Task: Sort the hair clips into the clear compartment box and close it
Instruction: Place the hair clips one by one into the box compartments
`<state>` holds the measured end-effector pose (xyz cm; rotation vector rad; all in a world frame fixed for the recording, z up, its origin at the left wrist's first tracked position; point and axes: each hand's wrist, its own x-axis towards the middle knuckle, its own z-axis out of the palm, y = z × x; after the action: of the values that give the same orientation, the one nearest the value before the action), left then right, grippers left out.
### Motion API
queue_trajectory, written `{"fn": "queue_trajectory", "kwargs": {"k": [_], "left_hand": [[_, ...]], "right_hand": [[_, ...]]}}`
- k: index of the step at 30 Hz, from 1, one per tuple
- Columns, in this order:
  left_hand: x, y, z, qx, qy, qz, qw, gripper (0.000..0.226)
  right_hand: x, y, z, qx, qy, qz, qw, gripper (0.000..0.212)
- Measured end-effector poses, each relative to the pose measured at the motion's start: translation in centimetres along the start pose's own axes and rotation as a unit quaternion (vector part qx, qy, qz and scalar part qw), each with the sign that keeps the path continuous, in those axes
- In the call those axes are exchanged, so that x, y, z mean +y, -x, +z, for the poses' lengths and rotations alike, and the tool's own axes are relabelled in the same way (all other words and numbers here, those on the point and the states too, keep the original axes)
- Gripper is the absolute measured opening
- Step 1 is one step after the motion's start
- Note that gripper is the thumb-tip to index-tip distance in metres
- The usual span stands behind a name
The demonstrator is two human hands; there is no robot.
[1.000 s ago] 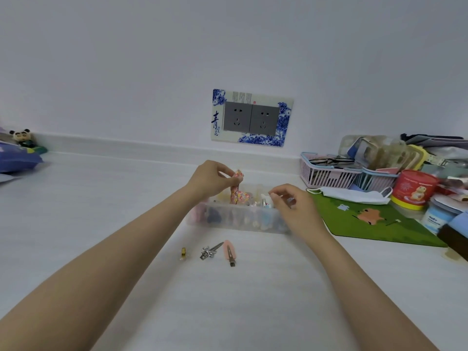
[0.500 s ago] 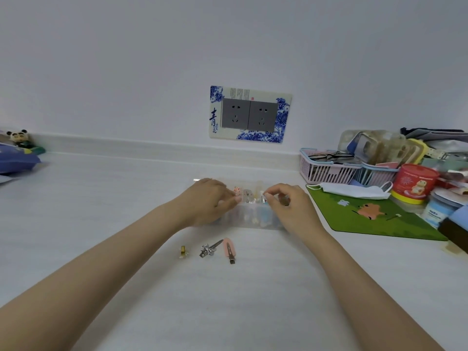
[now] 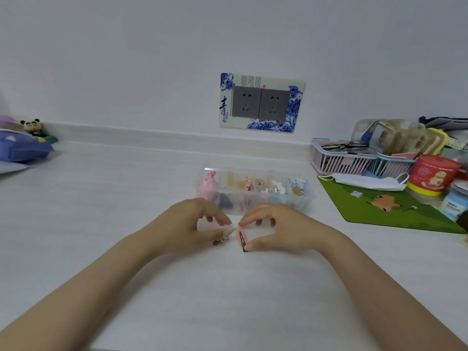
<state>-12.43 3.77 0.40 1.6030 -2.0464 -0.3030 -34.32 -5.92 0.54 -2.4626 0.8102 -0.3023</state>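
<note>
Left hand [image 3: 187, 225] pinches the silver clip [image 3: 220, 240]; right hand [image 3: 276, 228] pinches the pink clip [image 3: 241, 238]; lift each clear of the counter [image 3: 126, 198]; drop into separate box [image 3: 253, 196] compartments.

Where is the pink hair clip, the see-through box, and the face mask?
pink hair clip [image 3: 241, 238], head view, its middle.
clear compartment box [image 3: 307, 198], head view, right front wall.
face mask [image 3: 367, 181], head view, white centre.

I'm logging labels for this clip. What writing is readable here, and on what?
"青", large and dark blue, on the socket surround.
Smaller characters beside it: too small to read.
Red tub: print blurred, unreadable.
Blue-and-white jar: label blurred, unreadable.
</note>
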Motion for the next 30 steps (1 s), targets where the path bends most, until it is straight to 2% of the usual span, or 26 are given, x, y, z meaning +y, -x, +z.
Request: {"fn": "queue_trajectory", "kwargs": {"k": [4, 9, 15, 21, 26, 30], "left_hand": [[-1.2, 0.0, 0.9, -0.043, 0.019, -0.042, 0.998, 0.035], [-1.2, -0.1, 1.1, -0.043, 0.024, -0.024, 0.998, 0.028], [-1.2, -0.3, 1.3, -0.018, 0.02, -0.018, 0.999, 0.019], [-0.9, -0.4, 1.4, 0.007, 0.012, -0.026, 1.0, 0.019], [0.2, -1.2, 2.3, 0.105, 0.032, -0.084, 0.99, 0.025], [0.3, -1.4, 2.1, 0.117, 0.085, -0.092, 0.985, 0.03]], "right_hand": [[0.0, -0.3, 0.6, -0.018, -0.019, -0.008, 1.0, 0.046], [-0.3, -0.3, 0.8, 0.001, -0.053, -0.012, 0.998, 0.029], [-0.4, -0.9, 1.6, 0.037, -0.121, 0.009, 0.992, 0.026], [-1.1, -1.2, 1.9, 0.082, -0.23, 0.048, 0.969, 0.025], [-1.6, -1.5, 2.1, 0.109, -0.292, 0.066, 0.948, 0.026], [-1.4, -1.5, 2.2, 0.116, -0.345, 0.056, 0.93, 0.026]]}}
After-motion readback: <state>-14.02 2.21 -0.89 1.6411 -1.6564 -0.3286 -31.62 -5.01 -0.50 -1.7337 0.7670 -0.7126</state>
